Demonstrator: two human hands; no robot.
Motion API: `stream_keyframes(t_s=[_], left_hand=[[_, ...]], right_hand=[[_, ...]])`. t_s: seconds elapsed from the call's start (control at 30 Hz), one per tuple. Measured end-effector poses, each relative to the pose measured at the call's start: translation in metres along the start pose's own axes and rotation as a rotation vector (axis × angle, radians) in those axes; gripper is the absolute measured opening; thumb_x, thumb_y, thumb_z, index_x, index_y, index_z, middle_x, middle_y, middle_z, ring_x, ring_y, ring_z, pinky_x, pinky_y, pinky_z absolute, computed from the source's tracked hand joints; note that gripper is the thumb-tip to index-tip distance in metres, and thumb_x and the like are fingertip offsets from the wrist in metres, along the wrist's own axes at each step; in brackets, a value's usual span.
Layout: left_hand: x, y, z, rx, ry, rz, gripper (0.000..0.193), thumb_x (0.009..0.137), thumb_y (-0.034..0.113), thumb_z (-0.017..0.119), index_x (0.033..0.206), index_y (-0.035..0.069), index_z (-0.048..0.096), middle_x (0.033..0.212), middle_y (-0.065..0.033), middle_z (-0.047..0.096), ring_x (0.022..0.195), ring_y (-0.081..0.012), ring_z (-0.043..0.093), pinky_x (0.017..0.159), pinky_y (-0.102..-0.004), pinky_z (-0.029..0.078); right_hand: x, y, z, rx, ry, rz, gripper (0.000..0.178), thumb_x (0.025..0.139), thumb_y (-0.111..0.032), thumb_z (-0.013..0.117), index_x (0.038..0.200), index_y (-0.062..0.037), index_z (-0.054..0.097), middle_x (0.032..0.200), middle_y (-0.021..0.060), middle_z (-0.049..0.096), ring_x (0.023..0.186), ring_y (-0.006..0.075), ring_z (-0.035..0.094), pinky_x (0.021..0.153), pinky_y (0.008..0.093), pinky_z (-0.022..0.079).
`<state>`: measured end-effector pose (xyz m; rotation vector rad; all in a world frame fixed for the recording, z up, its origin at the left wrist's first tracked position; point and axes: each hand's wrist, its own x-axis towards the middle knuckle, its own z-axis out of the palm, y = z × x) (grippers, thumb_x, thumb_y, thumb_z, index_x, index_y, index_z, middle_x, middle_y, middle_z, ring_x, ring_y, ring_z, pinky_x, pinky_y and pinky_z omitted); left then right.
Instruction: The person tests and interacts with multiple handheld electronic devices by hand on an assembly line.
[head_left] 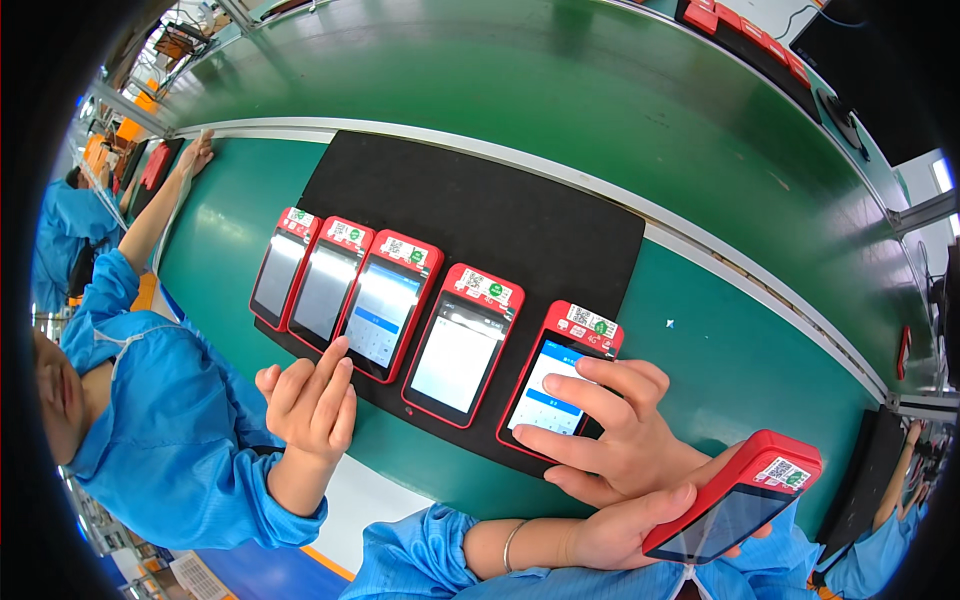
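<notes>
My left hand [625,525], with a bracelet at the wrist, grips a red handheld payment terminal [740,505] at the right, its dark screen tilted up. Behind it my right hand [625,430] reaches leftward, fingers spread over the lit blue-and-white screen of another red payment terminal [530,385] lying on a black mat. One fingertip appears to touch that screen. To its left lies a terminal with a nearly white screen [455,355]. Farther left is one with a blue-and-white keypad screen [380,310], then two with darker screens [325,285].
At left sits a co-worker in blue; one hand [315,405] hovers by the keypad terminal. The black mat [450,190] covers part of the green table [225,240]. A metal rail [740,285] runs behind it. More red devices [745,30] lie far right.
</notes>
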<state>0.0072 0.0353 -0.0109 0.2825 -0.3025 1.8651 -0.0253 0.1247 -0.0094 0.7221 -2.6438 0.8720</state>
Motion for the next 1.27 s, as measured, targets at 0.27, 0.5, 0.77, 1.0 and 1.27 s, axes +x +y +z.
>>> stream_keyframes(t_s=[0.27,0.5,0.77,1.0,1.27], left_hand=[[0.001,0.001,0.002,-0.057,-0.017,0.019,0.055,0.106,0.037,0.028,0.145,-0.001,0.030,0.139,-0.0141,0.045,0.124,-0.0214,0.049,0.104,-0.0355,0.042],[-0.001,0.004,0.006,-0.034,0.035,-0.017,0.056,0.106,0.037,0.029,0.147,0.000,0.027,0.138,-0.0143,0.045,0.123,-0.0210,0.049,0.103,-0.0351,0.042],[-0.001,0.004,0.010,-0.013,0.090,-0.036,0.060,0.105,0.039,0.030,0.149,0.000,0.021,0.136,-0.0135,0.046,0.115,-0.0179,0.051,0.098,-0.0319,0.043],[0.000,0.003,0.009,-0.028,0.102,-0.048,0.063,0.105,0.041,0.031,0.152,0.003,0.014,0.135,-0.0136,0.046,0.117,-0.0176,0.051,0.099,-0.0320,0.042],[-0.001,0.005,0.008,-0.042,0.095,-0.062,0.065,0.105,0.041,0.031,0.155,0.009,0.004,0.139,-0.0138,0.046,0.119,-0.0184,0.051,0.101,-0.0321,0.042]], right_hand=[[0.000,0.000,0.000,0.006,-0.006,-0.003,0.029,0.085,-0.036,0.064,0.113,-0.0270,0.063,0.139,0.0010,0.049,0.126,0.0221,0.038,0.099,0.0419,0.026],[-0.002,0.000,-0.002,-0.051,0.131,0.004,0.025,0.088,-0.034,0.057,0.109,-0.0231,0.066,0.134,0.0040,0.053,0.120,0.0225,0.044,0.096,0.0415,0.030],[-0.001,0.002,-0.002,-0.111,0.269,0.074,0.024,0.088,-0.027,0.051,0.101,-0.0166,0.069,0.128,0.0091,0.056,0.113,0.0247,0.048,0.092,0.0409,0.032],[0.001,0.003,-0.004,-0.087,0.264,0.071,0.023,0.088,-0.026,0.052,0.099,-0.0158,0.070,0.126,0.0099,0.057,0.112,0.0250,0.049,0.091,0.0408,0.032],[-0.001,0.008,-0.004,-0.026,0.288,0.100,0.024,0.091,-0.026,0.051,0.100,-0.0141,0.070,0.125,0.0140,0.055,0.110,0.0258,0.050,0.088,0.0405,0.032]])
